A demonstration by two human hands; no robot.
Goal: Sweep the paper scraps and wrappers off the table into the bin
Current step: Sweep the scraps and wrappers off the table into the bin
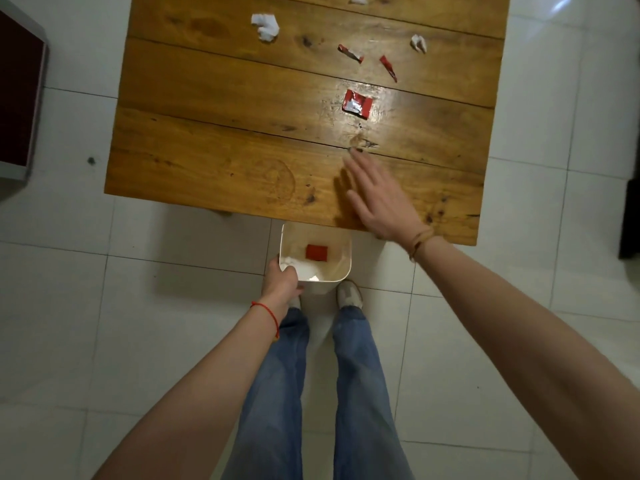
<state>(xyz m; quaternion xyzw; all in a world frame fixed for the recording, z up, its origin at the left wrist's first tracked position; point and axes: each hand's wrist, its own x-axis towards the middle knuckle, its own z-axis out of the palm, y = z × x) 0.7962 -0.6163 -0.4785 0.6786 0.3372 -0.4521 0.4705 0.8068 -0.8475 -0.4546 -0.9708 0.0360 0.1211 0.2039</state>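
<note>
The wooden table point(214, 133) fills the top of the view from 10 to 2 o'clock, and a white bin point(341, 271) sits below its near edge at centre, with a red wrapper piece point(316, 252) and white scraps inside. The right hand point(379, 199) lies flat and spread wide over the table's near edge, holding nothing, while the left hand point(282, 280) grips the bin's rim at 7 o'clock. On the table, a flat red wrapper point(357, 103) lies at 12 o'clock of the right hand, two torn red strips point(350, 53) beyond it, crumpled white paper point(265, 26) at 11 o'clock and a smaller scrap point(419, 43) at 1 o'clock.
</note>
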